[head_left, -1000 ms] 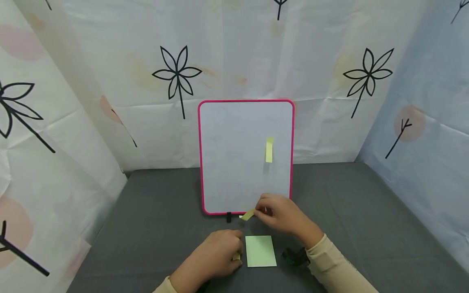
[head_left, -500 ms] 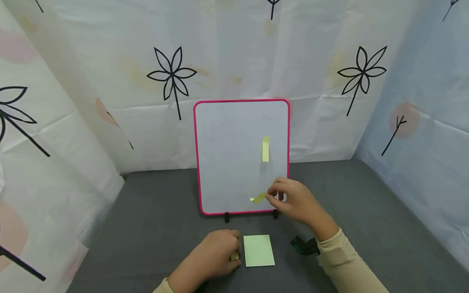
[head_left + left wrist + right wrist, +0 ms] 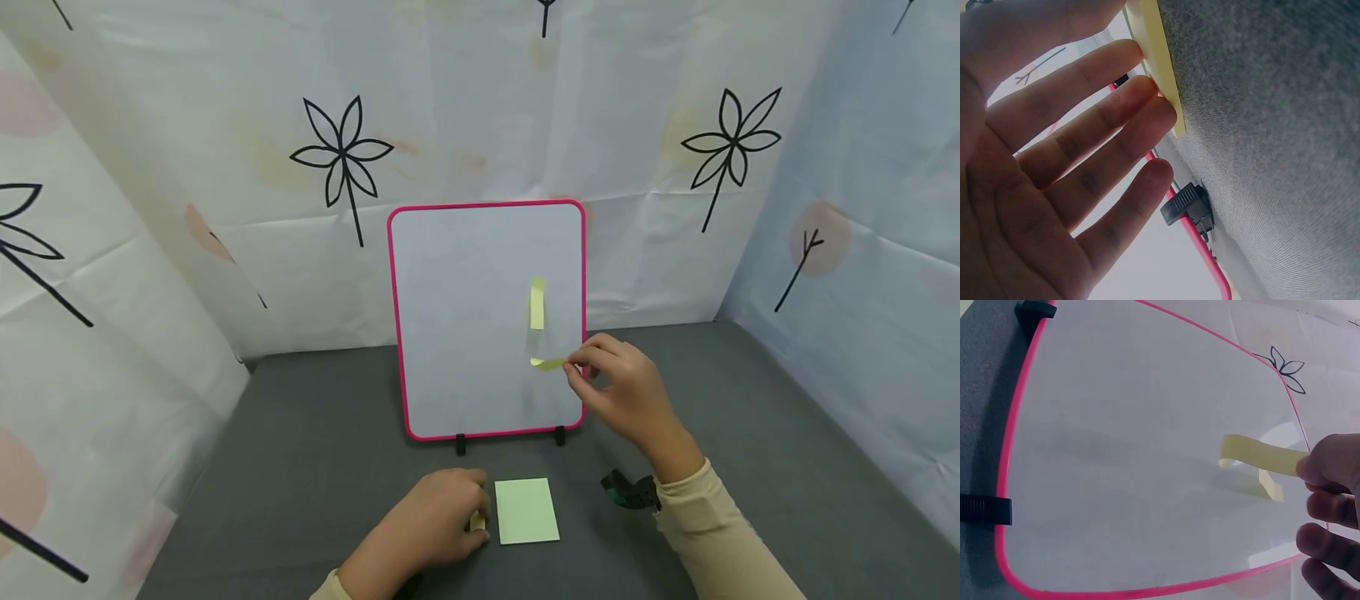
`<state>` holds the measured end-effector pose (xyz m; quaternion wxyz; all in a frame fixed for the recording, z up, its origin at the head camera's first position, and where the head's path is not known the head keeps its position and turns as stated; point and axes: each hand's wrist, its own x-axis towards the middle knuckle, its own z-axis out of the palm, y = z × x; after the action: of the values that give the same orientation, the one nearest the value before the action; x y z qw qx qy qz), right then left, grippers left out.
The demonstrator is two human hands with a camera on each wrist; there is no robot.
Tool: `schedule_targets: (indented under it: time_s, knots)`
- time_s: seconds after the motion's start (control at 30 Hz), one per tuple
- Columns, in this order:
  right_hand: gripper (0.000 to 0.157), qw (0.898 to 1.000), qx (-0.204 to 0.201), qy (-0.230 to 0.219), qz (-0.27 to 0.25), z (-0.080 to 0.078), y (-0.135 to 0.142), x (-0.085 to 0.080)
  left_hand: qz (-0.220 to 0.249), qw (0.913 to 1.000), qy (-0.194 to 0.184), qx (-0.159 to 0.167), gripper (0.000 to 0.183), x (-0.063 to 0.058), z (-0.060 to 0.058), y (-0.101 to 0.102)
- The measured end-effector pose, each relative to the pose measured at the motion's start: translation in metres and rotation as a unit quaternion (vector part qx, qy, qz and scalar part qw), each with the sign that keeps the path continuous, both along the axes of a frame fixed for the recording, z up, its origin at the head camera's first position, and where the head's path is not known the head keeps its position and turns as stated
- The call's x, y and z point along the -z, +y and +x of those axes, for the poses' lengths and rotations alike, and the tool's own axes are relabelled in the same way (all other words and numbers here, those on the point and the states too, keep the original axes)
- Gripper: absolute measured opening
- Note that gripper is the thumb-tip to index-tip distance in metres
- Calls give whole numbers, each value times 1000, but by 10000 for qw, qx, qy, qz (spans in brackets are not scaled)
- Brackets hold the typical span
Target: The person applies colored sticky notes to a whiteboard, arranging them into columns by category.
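My right hand (image 3: 630, 396) pinches one end of a yellow sticky-note strip (image 3: 550, 364) between thumb and forefinger. The strip's free end points left and curls in the right wrist view. Behind it stands a pink-framed whiteboard (image 3: 465, 333), and a second yellow strip (image 3: 537, 304) hangs on its right half. Down on the table, my left hand (image 3: 442, 517) holds a pad of yellow sticky strips (image 3: 1159, 59) between thumb and fingers; the hand hides most of this pad in the head view. Right of the left hand lies a pale green square sticky-note pad (image 3: 527, 511).
Two black clips (image 3: 461, 444) sit at the whiteboard's lower edge. A dark curved object with a green patch (image 3: 630, 490) appears by the right sleeve, its kind unclear. White printed cloth (image 3: 480, 100) encloses the grey table (image 3: 322, 433) behind and at both sides.
My right hand has risen from the whiteboard's lower edge, carrying the strip up to just below the strip on the board. The left hand keeps its place; the head view shifts slightly.
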<state>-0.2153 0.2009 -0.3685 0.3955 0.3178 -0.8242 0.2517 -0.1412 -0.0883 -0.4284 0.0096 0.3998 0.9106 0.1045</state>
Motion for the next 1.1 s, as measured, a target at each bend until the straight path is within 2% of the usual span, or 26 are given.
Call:
schedule_targets:
  time_s: [0.33, 0.63, 0.8, 1.1]
  knots:
    - [8, 9972, 295, 683, -43, -5, 0, 1, -49, 10000, -15, -5, 13, 0, 0, 0]
    - [14, 9887, 435, 1432, -39, -14, -7, 16, -33, 10000, -16, 27, 12, 0, 0, 0]
    - [14, 9891, 493, 1384, 22, -18, -8, 25, -49, 10000, -13, 17, 12, 0, -1, 1]
    - [10, 9930, 531, 969, 425, -19, -9, 33, 8, 10000, 42, 8, 13, 1, 0, 1]
